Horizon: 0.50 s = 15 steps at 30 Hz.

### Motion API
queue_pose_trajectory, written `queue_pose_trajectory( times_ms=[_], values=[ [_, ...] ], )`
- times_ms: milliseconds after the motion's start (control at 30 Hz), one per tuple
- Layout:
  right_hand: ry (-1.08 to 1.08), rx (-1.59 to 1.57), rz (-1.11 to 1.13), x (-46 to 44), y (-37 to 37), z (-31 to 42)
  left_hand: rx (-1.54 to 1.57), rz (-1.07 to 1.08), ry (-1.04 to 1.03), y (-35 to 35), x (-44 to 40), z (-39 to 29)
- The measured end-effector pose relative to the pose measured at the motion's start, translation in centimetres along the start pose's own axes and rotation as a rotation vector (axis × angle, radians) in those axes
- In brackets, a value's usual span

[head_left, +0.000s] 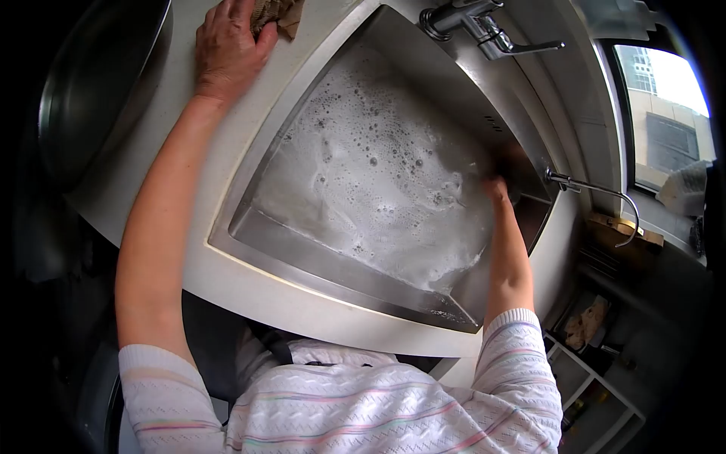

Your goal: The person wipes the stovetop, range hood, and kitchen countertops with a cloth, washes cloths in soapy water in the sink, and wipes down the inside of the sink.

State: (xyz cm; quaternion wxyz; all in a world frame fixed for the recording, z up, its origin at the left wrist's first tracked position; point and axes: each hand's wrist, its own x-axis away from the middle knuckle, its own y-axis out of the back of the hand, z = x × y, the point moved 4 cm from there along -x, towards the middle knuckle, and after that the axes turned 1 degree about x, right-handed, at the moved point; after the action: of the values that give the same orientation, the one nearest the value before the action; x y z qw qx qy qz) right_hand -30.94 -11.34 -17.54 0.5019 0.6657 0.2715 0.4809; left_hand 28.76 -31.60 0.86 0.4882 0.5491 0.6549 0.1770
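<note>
My left hand (231, 49) rests on the counter at the upper left, closed on a brown, textured cloth (281, 13). The top edge of the picture cuts off part of the cloth and the fingertips. My right hand (496, 186) reaches down at the right side of a steel sink (318, 261). Its fingers are lost in dark shadow by the sink wall, so what they touch does not show. Cloudy water with foam and bubbles (370, 163) covers the sink bottom.
A chrome faucet (484, 30) stands at the sink's back edge, with a thin curved spout (605, 189) farther right. A large dark metal pan (94, 83) is at the far left. Shelves (597, 378) stand at lower right, below a window (669, 113).
</note>
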Motion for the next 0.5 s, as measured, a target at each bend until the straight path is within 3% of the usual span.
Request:
queue_pose_trajectory(
  times_ms=[33,100,167,267,500],
  values=[
    [0.104,-0.06,-0.118,0.3,-0.8,-0.1,0.002,-0.023,-0.015,0.1,-0.1,-0.1],
    [0.075,-0.324,-0.175,-0.6,-3.7,-1.1,0.02,-0.06,-0.05,0.0,-0.2,-0.3],
    [-0.184,-0.711,-0.065,-3.5,-8.6,-3.7,0.039,-0.054,-0.05,0.3,0.0,-0.2],
    [-0.198,-0.836,-0.171,-1.9,-4.8,6.5,0.038,-0.052,-0.042,0.2,0.1,-0.4],
    [0.205,-0.843,-0.097,-6.2,-4.9,25.4,0.04,-0.072,-0.054,0.1,1.0,-0.3]
  ],
)
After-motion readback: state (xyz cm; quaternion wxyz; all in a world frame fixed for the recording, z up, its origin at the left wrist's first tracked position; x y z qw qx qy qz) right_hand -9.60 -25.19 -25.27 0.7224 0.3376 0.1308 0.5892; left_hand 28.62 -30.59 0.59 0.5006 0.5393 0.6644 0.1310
